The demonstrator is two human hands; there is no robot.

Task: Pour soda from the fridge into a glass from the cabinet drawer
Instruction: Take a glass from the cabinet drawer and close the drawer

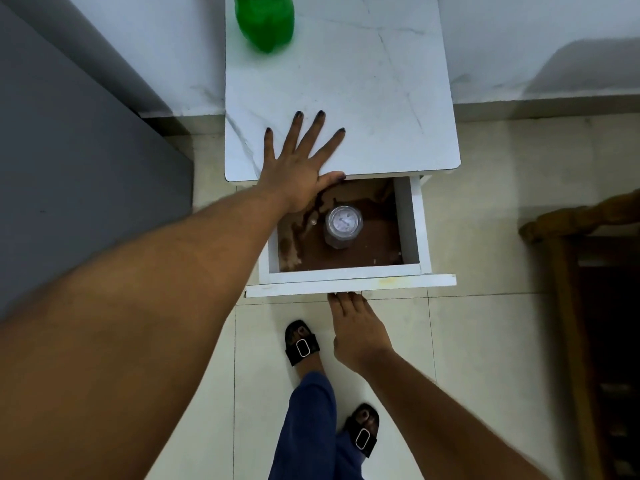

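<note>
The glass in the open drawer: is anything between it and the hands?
Nothing visible blocks it. The glass stands alone in the open drawer, uncovered from above. The left hand lies flat on the cabinet top; the right hand is at the drawer front.

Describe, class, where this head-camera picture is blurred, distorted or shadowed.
Head view: the green bottle is motion-blurred and cropped at the top edge; the wide lens swells the left forearm and bends the cabinet top; the glass in the open drawer stays fairly sharp; soft shadow falls on the right wall.

Green bottle [265, 20], white marbled cabinet top [363, 81], brown-floored drawer [377, 244]
</note>
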